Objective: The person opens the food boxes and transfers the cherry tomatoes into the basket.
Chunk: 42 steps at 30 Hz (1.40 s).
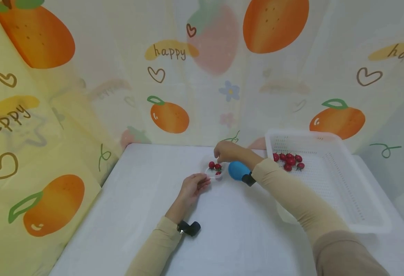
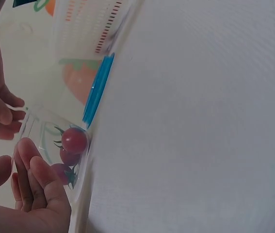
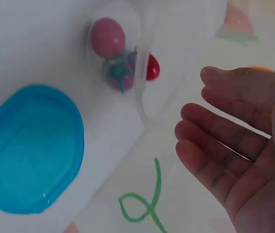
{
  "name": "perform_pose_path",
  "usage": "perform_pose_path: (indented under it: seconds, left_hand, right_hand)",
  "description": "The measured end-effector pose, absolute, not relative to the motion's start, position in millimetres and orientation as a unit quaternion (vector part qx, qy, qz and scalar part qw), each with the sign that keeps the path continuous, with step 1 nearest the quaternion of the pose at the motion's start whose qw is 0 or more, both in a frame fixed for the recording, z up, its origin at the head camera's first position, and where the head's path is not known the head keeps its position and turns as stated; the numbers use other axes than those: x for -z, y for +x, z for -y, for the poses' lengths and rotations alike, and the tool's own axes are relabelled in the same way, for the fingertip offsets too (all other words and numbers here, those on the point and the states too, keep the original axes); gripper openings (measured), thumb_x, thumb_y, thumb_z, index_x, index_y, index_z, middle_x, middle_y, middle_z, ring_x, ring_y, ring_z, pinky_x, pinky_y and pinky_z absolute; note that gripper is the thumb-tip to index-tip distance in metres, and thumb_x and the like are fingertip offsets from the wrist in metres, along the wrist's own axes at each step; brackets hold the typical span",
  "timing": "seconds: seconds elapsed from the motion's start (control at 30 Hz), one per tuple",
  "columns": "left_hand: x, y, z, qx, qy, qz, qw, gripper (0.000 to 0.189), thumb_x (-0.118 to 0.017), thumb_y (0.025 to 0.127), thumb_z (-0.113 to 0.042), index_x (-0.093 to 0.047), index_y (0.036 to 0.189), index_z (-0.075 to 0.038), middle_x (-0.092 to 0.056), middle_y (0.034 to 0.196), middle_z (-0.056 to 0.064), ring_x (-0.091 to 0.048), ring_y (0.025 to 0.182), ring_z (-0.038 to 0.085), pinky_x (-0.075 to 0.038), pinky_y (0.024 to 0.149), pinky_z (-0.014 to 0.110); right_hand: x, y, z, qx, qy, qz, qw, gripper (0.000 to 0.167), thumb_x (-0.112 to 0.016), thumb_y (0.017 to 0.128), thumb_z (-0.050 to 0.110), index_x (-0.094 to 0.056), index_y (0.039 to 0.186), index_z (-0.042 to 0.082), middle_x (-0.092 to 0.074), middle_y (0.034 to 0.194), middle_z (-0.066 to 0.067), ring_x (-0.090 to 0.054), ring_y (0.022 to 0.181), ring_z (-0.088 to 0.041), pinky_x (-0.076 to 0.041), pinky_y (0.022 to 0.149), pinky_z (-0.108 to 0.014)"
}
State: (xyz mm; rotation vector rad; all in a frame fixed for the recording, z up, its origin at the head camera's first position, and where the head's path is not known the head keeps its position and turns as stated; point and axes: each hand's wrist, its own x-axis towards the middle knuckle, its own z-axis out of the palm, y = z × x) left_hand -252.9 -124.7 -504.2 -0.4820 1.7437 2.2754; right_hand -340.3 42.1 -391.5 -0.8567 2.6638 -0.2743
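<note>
A clear plastic container with a few cherry tomatoes in it stands on the white table. At its near left side is my left hand, thumb and fingertips at the rim, holding it. My right hand hovers over the container's far right side, its fingers loosely bent and apart with nothing between them. In the right wrist view, the tomatoes show through the container wall. Beside the container lies a blue lid, partly covered by the right wrist's camera in the head view.
A white perforated basket stands to the right, with several cherry tomatoes at its far left. The right forearm reaches across the basket's left edge. Behind the table hangs a fruit-printed cloth, which also covers the left side.
</note>
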Motion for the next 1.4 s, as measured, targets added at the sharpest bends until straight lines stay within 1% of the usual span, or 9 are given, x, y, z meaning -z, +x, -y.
perform_pose_path:
  seconds: [0.2,0.3,0.43,0.53,0.7,0.93,1.17,1.27,1.4]
  left_hand:
    - [505.0,-254.1,125.6,-0.790,-0.151,-0.583,0.109,0.025,-0.059,0.096,-0.013,-0.056,0.117,0.001,-0.071,0.092,0.005,-0.070,0.080,0.011,-0.058,0.077,0.021]
    - [504.4,-254.0,126.0,-0.793,-0.149,-0.581,0.107,0.024,-0.059,0.096,-0.012,-0.056,0.116,0.002,-0.070,0.091,0.005,-0.070,0.079,0.011,-0.058,0.075,0.021]
    - [503.8,-253.8,126.2,-0.796,-0.148,-0.578,0.106,0.025,-0.058,0.096,-0.011,-0.057,0.117,0.001,-0.070,0.093,0.005,-0.070,0.080,0.012,-0.058,0.077,0.022]
    - [504.2,-254.0,126.3,-0.797,-0.144,-0.577,0.105,0.025,-0.058,0.096,-0.010,-0.056,0.118,0.002,-0.070,0.092,0.005,-0.070,0.081,0.012,-0.059,0.078,0.022]
    - [504.5,-254.2,126.0,-0.797,-0.139,-0.577,0.108,0.026,-0.058,0.096,-0.009,-0.056,0.118,0.004,-0.069,0.090,0.004,-0.070,0.081,0.012,-0.058,0.077,0.022]
    - [504.0,-254.4,126.3,-0.796,-0.147,-0.577,0.109,0.023,-0.058,0.096,-0.008,-0.057,0.116,0.003,-0.070,0.088,0.003,-0.070,0.079,0.011,-0.058,0.075,0.021]
    - [506.5,-254.8,126.0,-0.799,-0.144,-0.574,0.111,0.023,-0.059,0.095,-0.008,-0.057,0.116,0.003,-0.069,0.088,0.003,-0.069,0.080,0.011,-0.058,0.077,0.022]
    - [508.1,-254.7,126.1,-0.800,-0.143,-0.572,0.112,0.025,-0.059,0.095,-0.008,-0.057,0.116,0.004,-0.069,0.087,0.003,-0.069,0.080,0.011,-0.058,0.077,0.022]
    - [507.8,-254.2,126.6,-0.800,-0.142,-0.573,0.106,0.025,-0.060,0.094,-0.007,-0.057,0.117,0.004,-0.069,0.087,0.003,-0.069,0.080,0.011,-0.058,0.077,0.022]
  right_hand:
    - [407.9,-336.1,-24.1,0.071,-0.291,-0.935,0.187,0.023,-0.070,0.088,0.014,-0.071,0.110,0.006,-0.067,0.106,-0.008,-0.058,0.094,-0.021,-0.055,0.089,-0.032]
    - [413.4,-332.9,-18.2,0.055,-0.290,-0.936,0.193,0.020,-0.069,0.088,0.010,-0.070,0.107,0.006,-0.066,0.102,-0.007,-0.056,0.091,-0.020,-0.053,0.089,-0.032]
    - [419.9,-330.7,-13.0,0.025,-0.295,-0.937,0.188,0.011,-0.066,0.087,0.007,-0.069,0.097,0.007,-0.065,0.093,-0.006,-0.054,0.083,-0.019,-0.051,0.082,-0.032]
    - [425.2,-330.4,-10.4,0.001,-0.309,-0.935,0.176,0.007,-0.063,0.088,0.007,-0.069,0.092,0.007,-0.065,0.090,-0.006,-0.054,0.080,-0.019,-0.050,0.078,-0.032]
    - [433.6,-331.1,-9.0,-0.007,-0.318,-0.933,0.170,0.011,-0.060,0.093,0.010,-0.069,0.096,0.006,-0.068,0.091,-0.006,-0.056,0.083,-0.019,-0.051,0.084,-0.034]
    - [438.6,-333.3,-8.3,-0.008,-0.327,-0.930,0.168,0.010,-0.063,0.090,0.009,-0.073,0.092,0.008,-0.071,0.091,-0.005,-0.059,0.084,-0.021,-0.052,0.088,-0.035]
    - [436.7,-333.4,-8.0,-0.025,-0.324,-0.922,0.212,0.013,-0.062,0.091,0.009,-0.075,0.093,0.011,-0.072,0.099,-0.004,-0.060,0.091,-0.021,-0.051,0.093,-0.035]
    - [437.1,-334.3,-8.1,-0.029,-0.326,-0.920,0.217,0.014,-0.063,0.090,0.009,-0.076,0.092,0.012,-0.072,0.100,-0.003,-0.060,0.092,-0.021,-0.051,0.094,-0.034]
    - [437.4,-335.7,-7.4,-0.021,-0.324,-0.921,0.215,0.013,-0.063,0.090,0.009,-0.076,0.090,0.012,-0.071,0.096,-0.003,-0.058,0.090,-0.020,-0.051,0.092,-0.034]
